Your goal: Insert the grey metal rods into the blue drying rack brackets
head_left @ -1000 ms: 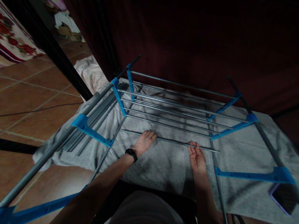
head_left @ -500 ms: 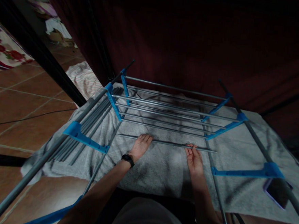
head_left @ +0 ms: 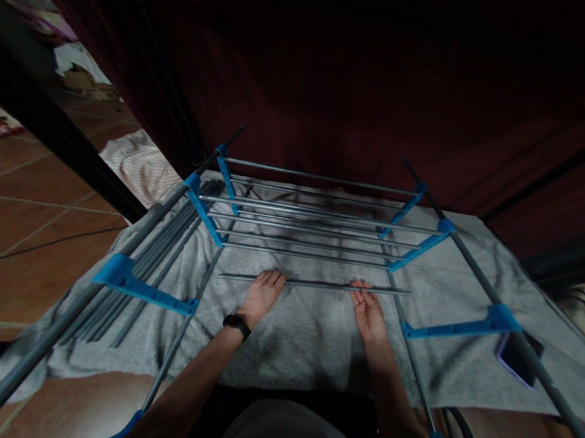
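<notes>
Both of my hands hold one loose grey metal tube (head_left: 318,285), which lies crosswise in front of me, low over the grey blanket. My left hand (head_left: 266,292), with a black band at the wrist, is closed over the tube left of its middle. Palm turned up, my right hand (head_left: 367,309) pinches it nearer the right end. Around them stands a rack frame of grey tubes with blue plastic brackets. Several crossbars (head_left: 313,212) span the far brackets. Nearer me, the left blue bracket (head_left: 147,290) and right blue bracket (head_left: 452,328) have no bar between them.
Several loose tubes (head_left: 132,281) lie side by side on the blanket (head_left: 308,353) at the left. A phone (head_left: 518,359) rests at the right, partly behind a frame tube. A dark red curtain (head_left: 332,81) hangs behind; a cable (head_left: 45,242) crosses the tiled floor.
The view has turned slightly to the right, so the scene sits further left. Both hands keep hold of the tube, which now looks more level.
</notes>
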The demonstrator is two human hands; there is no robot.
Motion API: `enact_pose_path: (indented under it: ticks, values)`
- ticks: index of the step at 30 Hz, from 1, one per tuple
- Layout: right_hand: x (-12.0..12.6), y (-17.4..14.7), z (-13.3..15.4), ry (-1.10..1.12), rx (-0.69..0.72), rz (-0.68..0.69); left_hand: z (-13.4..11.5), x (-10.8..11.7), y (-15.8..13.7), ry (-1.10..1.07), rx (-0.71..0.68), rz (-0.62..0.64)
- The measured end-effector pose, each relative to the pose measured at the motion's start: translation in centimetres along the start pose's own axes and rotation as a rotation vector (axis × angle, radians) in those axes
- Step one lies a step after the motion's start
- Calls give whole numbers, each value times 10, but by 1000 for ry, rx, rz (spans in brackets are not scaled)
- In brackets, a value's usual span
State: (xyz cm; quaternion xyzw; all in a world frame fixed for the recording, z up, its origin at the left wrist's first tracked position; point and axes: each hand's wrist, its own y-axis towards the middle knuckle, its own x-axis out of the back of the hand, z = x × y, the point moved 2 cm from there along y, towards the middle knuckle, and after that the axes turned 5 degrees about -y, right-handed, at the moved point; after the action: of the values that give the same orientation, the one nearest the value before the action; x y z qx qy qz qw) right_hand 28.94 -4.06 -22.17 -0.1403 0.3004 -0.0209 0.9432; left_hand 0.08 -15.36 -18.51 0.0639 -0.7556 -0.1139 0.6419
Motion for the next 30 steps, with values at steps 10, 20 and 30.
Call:
enact_pose_path:
  ticks: [10, 20, 30]
  values:
    - [-7, -1, -1, -3, 42, 2, 12, -7, 0, -104, 10, -97]
    - [-9, 2, -2, -3, 49, 19, 15, 4, 0, -66, -16, -193]
    - [-11, 0, 1, 29, 44, 27, 16, 1, 0, -89, -38, -199]
